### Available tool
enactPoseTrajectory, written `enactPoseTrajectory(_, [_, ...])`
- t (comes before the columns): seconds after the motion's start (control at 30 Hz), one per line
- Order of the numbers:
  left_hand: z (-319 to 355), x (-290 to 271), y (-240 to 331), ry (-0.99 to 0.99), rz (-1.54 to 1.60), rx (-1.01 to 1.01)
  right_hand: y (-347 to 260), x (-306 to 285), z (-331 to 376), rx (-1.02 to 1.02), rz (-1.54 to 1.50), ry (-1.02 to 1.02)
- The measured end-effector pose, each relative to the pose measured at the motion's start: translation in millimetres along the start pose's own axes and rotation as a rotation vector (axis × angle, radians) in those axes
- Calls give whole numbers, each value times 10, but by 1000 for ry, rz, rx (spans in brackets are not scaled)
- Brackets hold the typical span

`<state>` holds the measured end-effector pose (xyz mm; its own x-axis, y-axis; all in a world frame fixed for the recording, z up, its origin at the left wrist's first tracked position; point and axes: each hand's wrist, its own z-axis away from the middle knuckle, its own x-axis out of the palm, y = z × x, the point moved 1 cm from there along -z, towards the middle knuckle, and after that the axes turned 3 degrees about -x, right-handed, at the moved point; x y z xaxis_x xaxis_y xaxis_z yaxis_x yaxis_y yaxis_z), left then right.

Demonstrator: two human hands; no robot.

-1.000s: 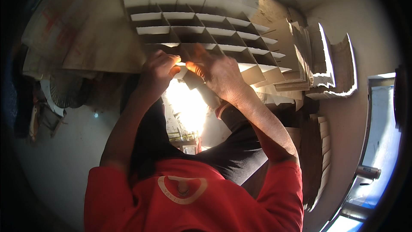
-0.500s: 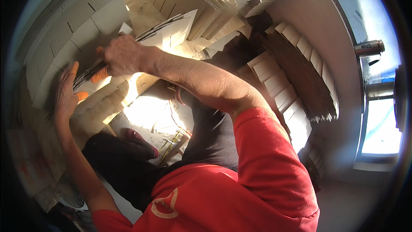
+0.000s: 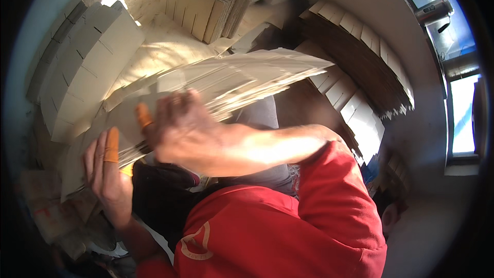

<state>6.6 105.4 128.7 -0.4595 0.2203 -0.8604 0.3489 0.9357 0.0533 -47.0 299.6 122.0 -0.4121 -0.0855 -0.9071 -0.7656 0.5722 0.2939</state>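
Observation:
A thick, long bundle of pale cardboard sheets (image 3: 231, 74) lies across in front of me, tilted, its layered edges fanned a little on the right. My left hand (image 3: 109, 180) grips the bundle's near left end, with an orange finger cot (image 3: 111, 145) on one finger and another on the thumb. Farther right, my right hand (image 3: 185, 136) is closed on its near edge, blurred by motion. That hand also wears an orange finger cot (image 3: 144, 116). The undersides of the sheets and some of my fingertips are hidden.
Slotted cardboard stacks stand at the left (image 3: 90, 69) and at the back (image 3: 193, 10). More cardboard piles (image 3: 355, 28) lie along the right wall. A metal can (image 3: 435, 11) sits by the window. My legs (image 3: 164, 190) are below the bundle.
The bundle has come up off the left side toward me and now spans the middle of the view. Both hands have moved with it, nearer my body and to the right.

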Motion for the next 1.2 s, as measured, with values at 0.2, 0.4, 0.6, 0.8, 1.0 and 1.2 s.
enactPoseTrajectory(0.2, [-132, 214, 505, 147, 211, 208, 978, -218, 2058, 762, 156, -190])
enactPoseTrajectory(0.4, [-117, 727, 512, 13, 262, 175, 1207, 343, 4231, 1103, 499, -292])
enactPoseTrajectory(0.6, [-176, 946, 502, -51, 252, 150, 1556, 725, 5144, 1190, 474, -507])
enactPoseTrajectory(0.8, [-222, 1055, 525, -81, 294, 149, 1645, 560, 4997, 1308, -40, -685])
enactPoseTrajectory(1.0, [-142, 1047, 492, -83, 305, 112, 1780, 280, 4427, 1528, -891, -531])
enactPoseTrajectory(1.2, [-152, 1084, 482, -60, 318, 102, 1404, 708, 4463, 1293, -535, -517])
